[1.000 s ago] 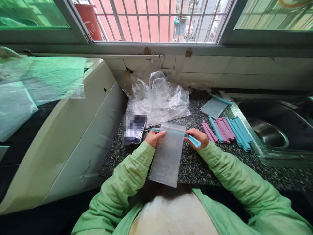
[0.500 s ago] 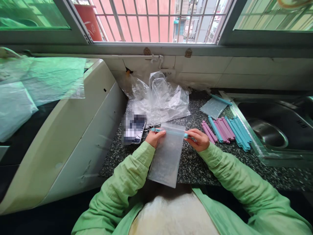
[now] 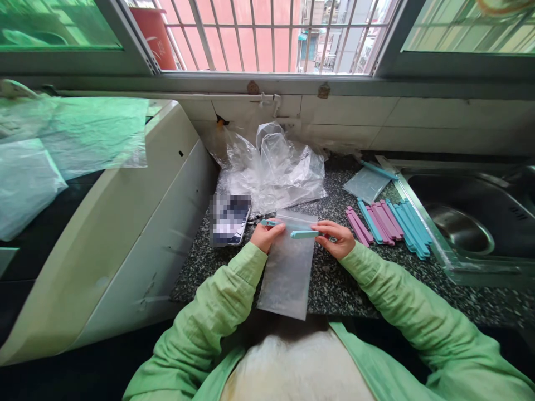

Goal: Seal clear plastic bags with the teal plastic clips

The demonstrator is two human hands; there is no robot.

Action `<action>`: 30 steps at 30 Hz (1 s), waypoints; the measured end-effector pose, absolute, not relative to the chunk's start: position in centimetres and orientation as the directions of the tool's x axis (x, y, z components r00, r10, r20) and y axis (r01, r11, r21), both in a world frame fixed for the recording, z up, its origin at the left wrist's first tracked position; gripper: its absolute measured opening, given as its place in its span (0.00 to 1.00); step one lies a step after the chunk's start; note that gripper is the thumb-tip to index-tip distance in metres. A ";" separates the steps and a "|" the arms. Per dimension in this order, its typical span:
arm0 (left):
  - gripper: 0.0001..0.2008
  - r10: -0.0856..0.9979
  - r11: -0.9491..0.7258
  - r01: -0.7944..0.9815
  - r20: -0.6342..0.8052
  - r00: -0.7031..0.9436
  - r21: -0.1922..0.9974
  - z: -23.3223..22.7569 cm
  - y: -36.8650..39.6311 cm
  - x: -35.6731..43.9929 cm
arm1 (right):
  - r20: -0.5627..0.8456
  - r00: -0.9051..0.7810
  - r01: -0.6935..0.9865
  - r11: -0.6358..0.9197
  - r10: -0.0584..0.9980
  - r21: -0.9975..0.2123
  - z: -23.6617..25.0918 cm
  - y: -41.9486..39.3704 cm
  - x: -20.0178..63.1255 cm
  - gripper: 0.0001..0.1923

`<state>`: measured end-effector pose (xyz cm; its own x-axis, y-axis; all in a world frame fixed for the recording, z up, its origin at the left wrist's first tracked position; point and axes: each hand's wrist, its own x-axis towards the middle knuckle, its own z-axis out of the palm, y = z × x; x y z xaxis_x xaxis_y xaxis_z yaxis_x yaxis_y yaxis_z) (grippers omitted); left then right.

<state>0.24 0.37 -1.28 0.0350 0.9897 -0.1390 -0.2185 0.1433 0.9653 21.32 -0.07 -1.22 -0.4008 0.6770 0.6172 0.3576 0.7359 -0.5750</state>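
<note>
Clear zip bag [image 3: 288,267] flat on bench [image 3: 334,284], long axis toward person, mouth far end. Blue clip [image 3: 304,234] crosswise over mouth, between hands. Left hand [image 3: 265,236] pinches clip's left end; right hand [image 3: 337,238] pinches right end. Spare clips [image 3: 388,220] lie right, nearer right hand.

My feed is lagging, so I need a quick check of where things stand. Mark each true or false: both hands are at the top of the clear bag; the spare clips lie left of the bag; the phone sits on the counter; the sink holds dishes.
1. Both the left hand and the right hand are at the top of the clear plastic zip bag. True; they hold a teal plastic sealing clip there.
2. The spare pink and teal clips lie left of the bag. False; they lie to its right, beside the steel sink.
3. The phone sits on the speckled counter. True.
4. The sink holds dishes. False; no dishes show.
</note>
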 end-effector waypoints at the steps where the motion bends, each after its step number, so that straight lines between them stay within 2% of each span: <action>1: 0.15 0.989 0.146 -0.208 -0.141 0.037 0.967 -1.4 0.4 0.2 | 0.606 -0.388 0.350 0.719 0.694 -0.600 -1.3 0.0 21.3 0.11; 6: 0.15 0.990 0.133 -0.213 -0.121 0.067 0.968 -2.0 0.5 0.2 | 0.611 -0.365 0.364 0.712 0.702 -0.600 -1.8 0.2 21.3 0.10; 13: 0.19 0.973 0.229 -0.196 -0.221 0.065 0.953 -2.0 0.4 0.1 | 0.614 -0.340 0.383 0.701 0.712 -0.601 -2.1 0.3 21.6 0.10; 17: 0.19 0.973 0.232 -0.228 -0.230 0.036 0.946 -1.5 0.4 0.2 | 0.510 -0.308 0.363 0.595 0.803 -0.717 -2.1 0.0 21.4 0.14; 20: 0.19 0.977 0.214 -0.226 -0.207 0.055 0.950 -1.2 0.3 0.2 | 0.401 -0.204 0.317 0.448 0.893 -0.836 -2.6 -0.1 21.2 0.23; 23: 0.18 0.986 0.168 -0.210 -0.158 0.060 0.963 -1.0 0.2 0.2 | 0.327 -0.170 0.267 0.363 0.930 -0.893 -3.0 0.0 21.2 0.31; 30: 0.18 0.991 0.127 -0.197 -0.119 0.054 0.972 -0.6 0.0 0.3 | 0.212 -0.249 0.162 0.256 0.945 -0.953 -2.6 0.4 20.9 0.29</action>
<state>0.33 -0.01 -0.56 0.0543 0.9914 -0.1187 -0.1968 0.1272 0.9722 20.88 0.35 -2.58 -0.2486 0.9451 0.2120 0.1623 0.2564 -0.9529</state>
